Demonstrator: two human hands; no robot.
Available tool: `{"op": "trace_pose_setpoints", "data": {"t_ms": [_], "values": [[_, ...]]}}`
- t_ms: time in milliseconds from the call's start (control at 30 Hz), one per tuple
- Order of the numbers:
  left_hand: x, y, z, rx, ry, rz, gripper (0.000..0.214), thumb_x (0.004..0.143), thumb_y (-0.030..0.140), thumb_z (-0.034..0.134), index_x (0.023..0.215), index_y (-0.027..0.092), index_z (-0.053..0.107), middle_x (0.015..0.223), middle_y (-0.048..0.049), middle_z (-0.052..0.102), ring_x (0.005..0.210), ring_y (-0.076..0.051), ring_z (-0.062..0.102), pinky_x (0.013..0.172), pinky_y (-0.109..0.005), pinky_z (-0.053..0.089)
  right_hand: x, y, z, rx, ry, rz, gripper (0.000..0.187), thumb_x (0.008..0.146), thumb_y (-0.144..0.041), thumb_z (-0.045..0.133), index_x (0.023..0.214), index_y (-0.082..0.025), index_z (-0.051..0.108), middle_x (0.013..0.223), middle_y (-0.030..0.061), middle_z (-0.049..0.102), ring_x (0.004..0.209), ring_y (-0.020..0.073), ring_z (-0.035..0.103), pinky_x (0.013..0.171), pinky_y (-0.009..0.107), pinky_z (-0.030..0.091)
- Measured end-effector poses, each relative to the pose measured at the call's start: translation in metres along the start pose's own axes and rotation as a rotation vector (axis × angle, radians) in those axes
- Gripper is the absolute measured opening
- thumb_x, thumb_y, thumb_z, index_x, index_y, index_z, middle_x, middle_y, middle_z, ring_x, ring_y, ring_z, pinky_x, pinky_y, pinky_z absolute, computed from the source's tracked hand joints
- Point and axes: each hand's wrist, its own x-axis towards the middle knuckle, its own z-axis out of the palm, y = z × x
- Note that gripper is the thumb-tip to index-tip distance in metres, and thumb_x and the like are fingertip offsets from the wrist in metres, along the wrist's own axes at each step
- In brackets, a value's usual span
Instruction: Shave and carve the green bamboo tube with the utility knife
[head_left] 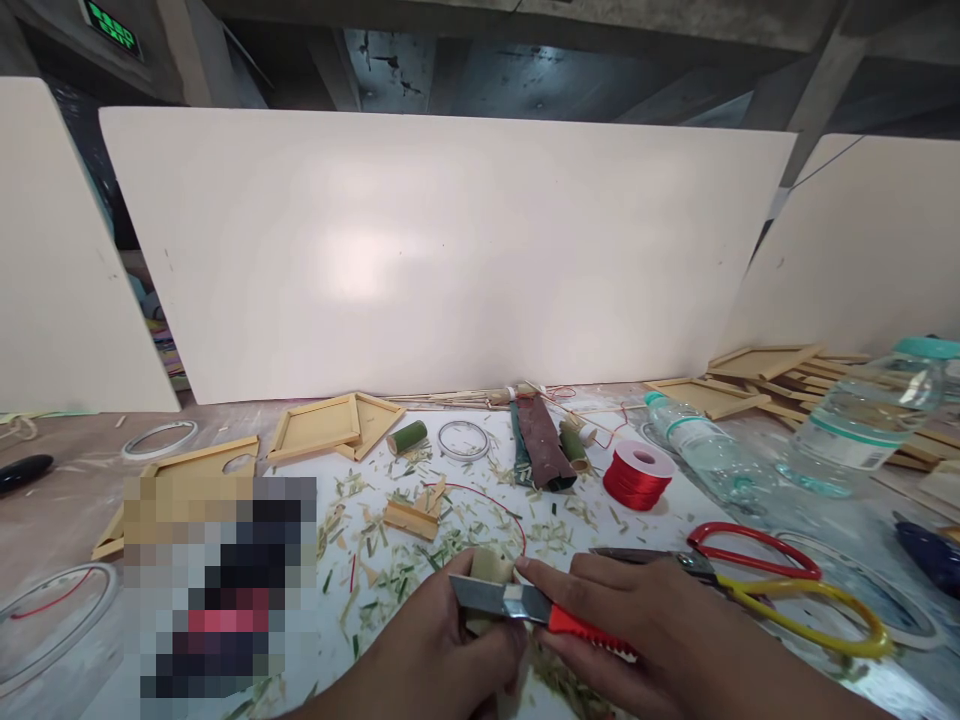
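Note:
My left hand (435, 650) is closed round a short pale piece of bamboo (491, 568) at the near edge of the white work sheet (675, 525). My right hand (660, 630) grips a utility knife (525, 603) with a red handle. Its metal blade end lies across the bamboo piece, with my index finger stretched along the top. Green and pale shavings (390, 540) lie scattered in front of both hands.
Scissors with red and yellow handles (780, 590) lie to the right, a red thread spool (637, 473) behind them. Two water bottles (862, 425) stand at the right. Wooden frame pieces (322, 425), a green bamboo segment (406, 437), sandpaper (541, 440) and tape rings (463, 440) lie before the white boards.

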Motion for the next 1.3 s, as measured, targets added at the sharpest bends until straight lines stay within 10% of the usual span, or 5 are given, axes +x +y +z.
{"op": "trace_pose_setpoints", "data": {"t_ms": [267,433,600,1100,1300], "values": [[-0.003,0.007,0.002,0.163,0.076,-0.098,0.011,0.1,0.037,0.056,0.1,0.025,0.052,0.049,0.0145,0.04,0.042,-0.009,0.031,0.042,-0.018,0.026,0.0,-0.009,0.008,-0.195,0.136,-0.101,0.047,0.097,-0.024,0.078,0.142,-0.02,0.065,0.088,-0.0014,0.08,0.066,0.0246,0.081,0.053,0.035,0.06],[-0.004,0.0,0.005,0.13,0.12,-0.038,0.013,0.094,0.035,0.062,0.092,0.023,0.057,0.054,0.0103,0.049,0.046,-0.009,0.039,0.044,-0.019,0.03,0.002,0.011,0.015,-0.333,0.354,-0.009,0.039,0.114,-0.036,0.042,0.137,-0.022,0.07,0.084,0.003,0.082,0.055,0.0255,0.079,0.047,0.035,0.059],[-0.003,0.001,0.005,0.015,0.129,-0.047,0.015,0.088,0.032,0.071,0.094,0.023,0.061,0.063,0.0081,0.052,0.048,-0.009,0.044,0.049,-0.021,0.034,0.009,0.029,-0.003,-0.332,0.442,0.165,0.052,0.116,-0.045,0.034,0.141,-0.016,0.069,0.115,0.0162,0.083,0.086,0.0347,0.085,0.064,0.044,0.067],[-0.002,0.005,0.005,0.201,0.152,-0.04,0.005,0.092,0.026,0.06,0.09,0.025,0.055,0.054,0.0133,0.041,0.039,-0.007,0.032,0.041,-0.021,0.024,0.007,-0.008,0.001,0.013,0.038,-0.064,0.032,0.109,-0.043,0.057,0.129,-0.024,0.072,0.093,0.0031,0.081,0.079,0.0268,0.081,0.07,0.037,0.065],[-0.004,0.001,0.009,0.273,0.166,-0.031,0.02,0.085,0.032,0.071,0.081,0.022,0.055,0.067,0.0072,0.049,0.061,-0.011,0.044,0.056,-0.023,0.035,0.014,0.031,0.001,-0.212,0.376,0.226,0.061,0.114,-0.049,0.032,0.125,-0.011,0.077,0.108,0.0228,0.084,0.08,0.044,0.083,0.063,0.058,0.067]]}}
